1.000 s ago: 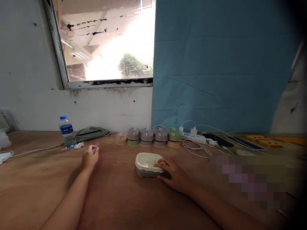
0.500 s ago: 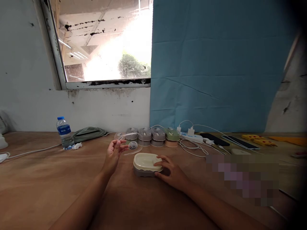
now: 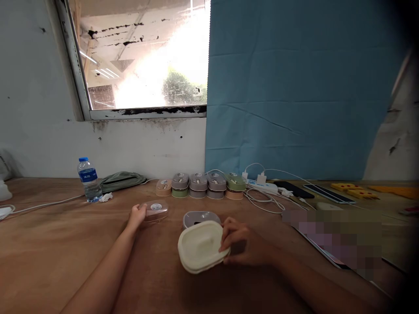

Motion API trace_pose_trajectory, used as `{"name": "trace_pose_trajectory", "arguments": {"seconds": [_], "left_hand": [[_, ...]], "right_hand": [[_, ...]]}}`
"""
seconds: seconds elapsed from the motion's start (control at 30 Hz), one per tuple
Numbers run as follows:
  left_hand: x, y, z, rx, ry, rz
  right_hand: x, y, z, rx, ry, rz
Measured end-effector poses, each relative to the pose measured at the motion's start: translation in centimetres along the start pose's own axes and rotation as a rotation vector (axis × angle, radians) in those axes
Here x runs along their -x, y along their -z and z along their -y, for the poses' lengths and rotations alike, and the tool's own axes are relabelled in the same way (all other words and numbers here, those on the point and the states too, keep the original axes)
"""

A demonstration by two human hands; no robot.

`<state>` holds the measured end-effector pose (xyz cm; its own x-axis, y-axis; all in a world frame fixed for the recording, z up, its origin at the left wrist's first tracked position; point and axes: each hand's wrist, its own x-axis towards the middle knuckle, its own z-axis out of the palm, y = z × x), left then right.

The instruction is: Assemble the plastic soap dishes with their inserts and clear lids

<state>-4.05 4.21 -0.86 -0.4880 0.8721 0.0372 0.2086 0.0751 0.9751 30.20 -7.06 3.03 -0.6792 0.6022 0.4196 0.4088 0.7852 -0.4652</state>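
My right hand [image 3: 240, 242] grips the right edge of a cream lid [image 3: 199, 244], which is tilted in front of a grey box [image 3: 201, 216]. The grey box stands uncovered on the table, partly hidden behind the lid; something dark shows inside it. To the left, my left hand [image 3: 136, 216] is closed on the left end of a clear plastic cover [image 3: 157, 213] with a round label. That cover is low over the table, and I cannot tell whether it rests on it.
Stacked small boxes [image 3: 198, 185] in grey, green and peach line the wall. A water bottle [image 3: 89, 181] and a grey-green pouch [image 3: 122, 182] stand at the left. Right of the boxes lie a power strip [image 3: 262, 186], white cables, phones [image 3: 329, 194] and yellow blocks [image 3: 355, 191].
The cream lid has come off the grey box, toward me, in my right hand. My left hand has lowered the clear cover and moved it left.
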Motion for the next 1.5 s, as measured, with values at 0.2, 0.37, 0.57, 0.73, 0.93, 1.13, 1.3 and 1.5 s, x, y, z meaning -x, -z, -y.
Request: {"name": "trace_pose_trajectory", "arguments": {"seconds": [0.2,0.37,0.57,0.73,0.93,1.13,1.3,1.5], "left_hand": [[0.9,-0.1,0.1,-0.303,-0.057,-0.049],[3.5,-1.2,-1.1,-0.536,-0.377,0.027],[9.4,-0.1,-5.1,-0.392,-0.806,0.933],[11.7,0.5,-5.7,-0.664,-0.808,1.088],[10.7,-0.4,-3.7,-0.616,-0.644,1.078],[9.5,-2.1,-2.2,-0.319,-0.658,1.048],[8.3,-2.7,-1.2,-0.233,-0.638,1.049],[8.2,-1.8,-1.5,-0.484,-0.753,0.981]], "right_hand": [[-0.5,-2.6,2.8,0.053,-0.08,0.188],[-0.5,-2.3,2.0,0.081,-0.144,0.122],[-0.9,-1.4,-1.5,0.168,-0.213,-0.245],[-1.0,-2.6,-4.5,0.097,-0.326,-0.067],[-1.0,-2.4,-5.2,0.091,-0.357,-0.227],[-0.6,-1.7,-3.6,0.027,-0.273,-0.224],[-0.6,-2.3,-2.0,-0.046,-0.283,-0.035],[-0.9,-2.4,-1.4,0.017,-0.318,0.033]]}}
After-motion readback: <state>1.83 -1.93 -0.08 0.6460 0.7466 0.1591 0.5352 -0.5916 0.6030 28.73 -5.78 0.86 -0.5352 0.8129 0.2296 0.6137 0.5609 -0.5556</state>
